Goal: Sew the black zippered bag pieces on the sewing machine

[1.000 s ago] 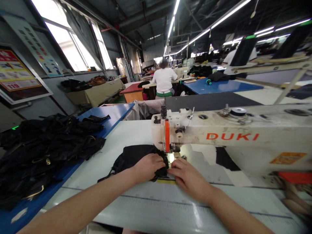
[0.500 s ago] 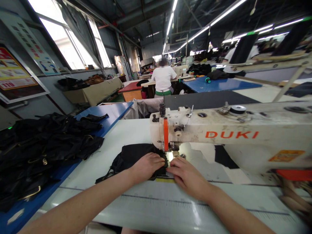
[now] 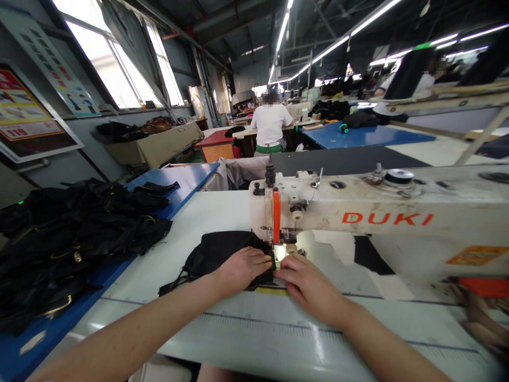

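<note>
A black fabric piece (image 3: pixel 225 246) lies bunched on the pale machine table, its right edge beside the lit needle area of the sewing machine (image 3: pixel 385 207). My left hand (image 3: pixel 248 268) rests over it with fingers together, gripping it down near the presser foot; the thumb is hidden. At the fabric's right edge, just in front of the needle area, my right hand (image 3: pixel 304 278) has its fingers bent and closed on that edge. The needle tip and the exact stitch spot are too small to make out.
A heap of black sewn pieces with gold zips (image 3: pixel 79 239) covers the blue table (image 3: pixel 191 183) at left. A black scrap (image 3: pixel 371 254) lies under the machine arm. Ruler markings run along the front of the table (image 3: pixel 222 339). A person in white (image 3: pixel 271 122) sits ahead.
The view has shifted slightly, so most of the scene sits a little further right. Both hands keep about the same place on the black fabric piece.
</note>
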A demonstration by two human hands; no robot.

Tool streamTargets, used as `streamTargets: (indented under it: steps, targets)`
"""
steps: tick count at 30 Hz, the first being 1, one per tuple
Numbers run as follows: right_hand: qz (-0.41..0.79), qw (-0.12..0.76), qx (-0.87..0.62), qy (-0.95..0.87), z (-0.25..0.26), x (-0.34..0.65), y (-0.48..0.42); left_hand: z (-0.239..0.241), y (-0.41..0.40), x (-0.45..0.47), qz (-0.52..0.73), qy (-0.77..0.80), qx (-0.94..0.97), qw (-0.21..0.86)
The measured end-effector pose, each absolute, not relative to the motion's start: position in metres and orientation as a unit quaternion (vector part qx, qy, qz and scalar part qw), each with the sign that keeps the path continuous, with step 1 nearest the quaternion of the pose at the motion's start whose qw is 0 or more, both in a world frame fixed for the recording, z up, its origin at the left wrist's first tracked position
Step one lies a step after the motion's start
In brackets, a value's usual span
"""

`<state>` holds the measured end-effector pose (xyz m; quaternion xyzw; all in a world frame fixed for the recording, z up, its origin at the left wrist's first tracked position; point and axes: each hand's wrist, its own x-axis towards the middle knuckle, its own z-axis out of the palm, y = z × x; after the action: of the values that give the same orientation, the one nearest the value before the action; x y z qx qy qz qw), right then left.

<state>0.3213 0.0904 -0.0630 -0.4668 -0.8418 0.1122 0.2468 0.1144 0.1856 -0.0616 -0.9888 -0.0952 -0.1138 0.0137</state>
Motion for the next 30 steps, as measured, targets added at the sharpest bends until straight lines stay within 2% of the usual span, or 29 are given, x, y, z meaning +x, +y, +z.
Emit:
streamTargets:
  steps: [11,19,30]
  targets:
    - [0.11,0.296,-0.486,-0.815,-0.068,0.319,0.095,-0.063,0.189,0.112,-0.099,-0.086,-0.991,-0.013]
    - [0.001,0.196,-0.533,-0.823,-0.067,0.308,0.1,-0.065,0.184,0.108,-0.12,-0.098,-0.988,-0.023]
    - [-0.014,0.176,-0.549,-0.817,-0.066,0.309,0.107,-0.069,0.192,0.113,-0.175,-0.127,-0.975,-0.057]
